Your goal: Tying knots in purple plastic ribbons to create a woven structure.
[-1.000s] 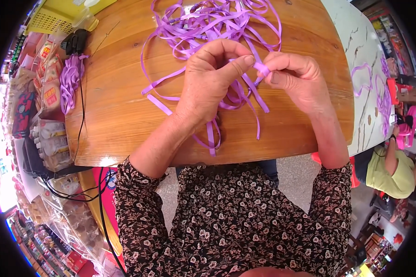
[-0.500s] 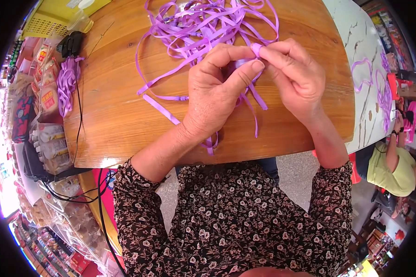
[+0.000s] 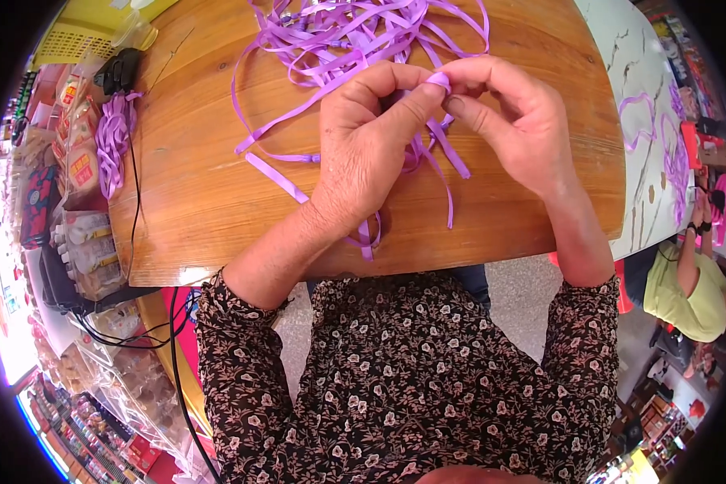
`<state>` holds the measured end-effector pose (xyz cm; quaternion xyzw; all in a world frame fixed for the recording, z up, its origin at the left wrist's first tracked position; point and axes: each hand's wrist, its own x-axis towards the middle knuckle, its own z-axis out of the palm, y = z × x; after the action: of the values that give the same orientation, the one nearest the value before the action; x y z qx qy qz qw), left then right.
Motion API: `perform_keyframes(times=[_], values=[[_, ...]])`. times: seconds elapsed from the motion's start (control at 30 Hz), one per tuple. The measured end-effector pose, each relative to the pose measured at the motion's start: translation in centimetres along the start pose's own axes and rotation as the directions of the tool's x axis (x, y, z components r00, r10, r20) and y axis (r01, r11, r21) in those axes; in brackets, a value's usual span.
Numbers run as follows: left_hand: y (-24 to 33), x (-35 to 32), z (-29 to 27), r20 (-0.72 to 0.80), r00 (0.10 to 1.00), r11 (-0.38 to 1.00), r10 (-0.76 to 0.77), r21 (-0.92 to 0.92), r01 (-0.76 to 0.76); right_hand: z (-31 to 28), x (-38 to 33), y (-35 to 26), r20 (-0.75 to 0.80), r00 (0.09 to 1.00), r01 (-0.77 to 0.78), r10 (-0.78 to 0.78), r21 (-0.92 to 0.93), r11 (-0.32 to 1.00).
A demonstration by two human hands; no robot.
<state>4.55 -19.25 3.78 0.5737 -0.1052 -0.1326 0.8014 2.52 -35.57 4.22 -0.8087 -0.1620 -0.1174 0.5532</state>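
A folded or looped bit of purple ribbon (image 3: 438,79) shows between my fingertips above the wooden table. My left hand (image 3: 356,149) pinches it between thumb and index finger. My right hand (image 3: 528,129) meets it from the other side, its index fingertip against the ribbon and its thumb just below; whether that thumb touches the ribbon is hard to see. Just beyond my hands lies a tangled heap of purple ribbons (image 3: 355,58), some with small darker purple bands. Loose ribbon ends hang out under my hands and wrists. My left hand hides part of them.
The wooden table (image 3: 202,218) adjoins a white marbled table (image 3: 633,194) with more purple ribbon on it. A ribbon bundle (image 3: 114,145) hangs at the left edge beside a black device (image 3: 119,71) and packaged goods. Cables run down the left. A person in yellow-green (image 3: 686,294) is at right.
The bit of ribbon between my fingertips has shifted slightly left. My right thumb has come into sight below it, and my right index finger has straightened toward it.
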Motion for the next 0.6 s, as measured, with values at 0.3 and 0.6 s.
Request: perform_keyframes(times=[0.3,0.6], values=[[-0.2,0.3,-0.6,0.021,0.999,0.954,0.037,0.299,-0.041,-0.5,0.3,0.1,0.168,0.795,0.538,-0.583,-0.642,0.547],[-0.3,1.5,-1.8,0.201,0.956,0.975,-0.213,0.101,0.196,-1.9,1.1,-1.4,0.152,0.864,0.478,-0.479,-0.543,0.690]])
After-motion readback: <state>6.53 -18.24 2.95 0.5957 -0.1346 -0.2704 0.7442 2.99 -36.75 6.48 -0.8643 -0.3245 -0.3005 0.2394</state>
